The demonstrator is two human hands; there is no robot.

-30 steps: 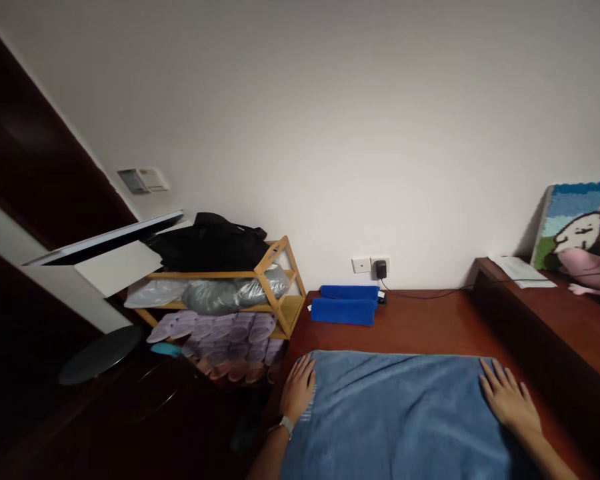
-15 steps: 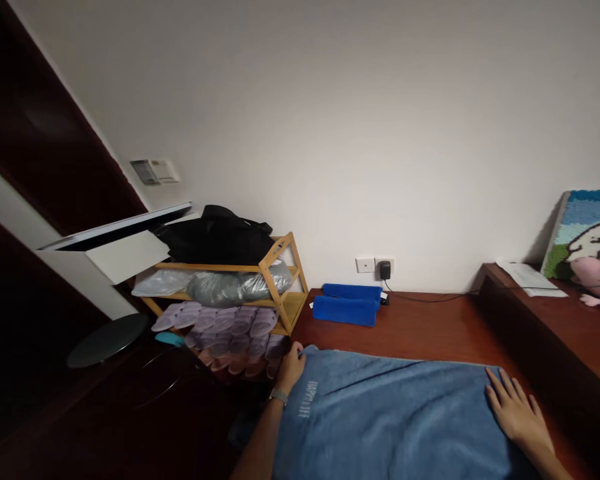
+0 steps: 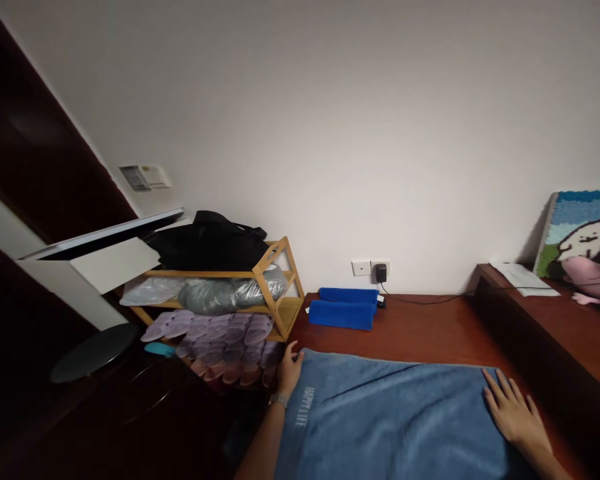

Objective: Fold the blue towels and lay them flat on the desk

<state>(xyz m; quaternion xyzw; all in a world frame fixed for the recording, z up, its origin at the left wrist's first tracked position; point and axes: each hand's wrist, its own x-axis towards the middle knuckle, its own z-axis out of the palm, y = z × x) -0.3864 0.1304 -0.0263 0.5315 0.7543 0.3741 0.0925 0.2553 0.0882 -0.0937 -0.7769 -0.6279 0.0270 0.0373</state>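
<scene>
A blue towel (image 3: 395,413) with "HAPPY LIFE" lettering down its left side lies spread on the reddish-brown wooden top, with soft creases across it. At its far left corner is my left hand (image 3: 291,372), thumb and forefinger parted beside the edge. My right hand (image 3: 517,413) rests flat on the far right corner, fingers spread. Two rolled or folded bright blue cloths (image 3: 343,315) lie beyond the towel, near the wall. The towel's near part runs out of view.
A wooden rack (image 3: 275,293) on the left holds a black bag (image 3: 213,243), plastic-wrapped bundles and several lilac slippers (image 3: 215,327). A charger (image 3: 381,272) is plugged into the wall, its cable trailing right. On the raised ledge sit papers (image 3: 525,279), a pink plush toy (image 3: 593,273) and a picture (image 3: 580,227).
My left thumb and forefinger have parted from the towel's corner, which they pinched before. The right hand stays flat on the towel. The view has shifted slightly.
</scene>
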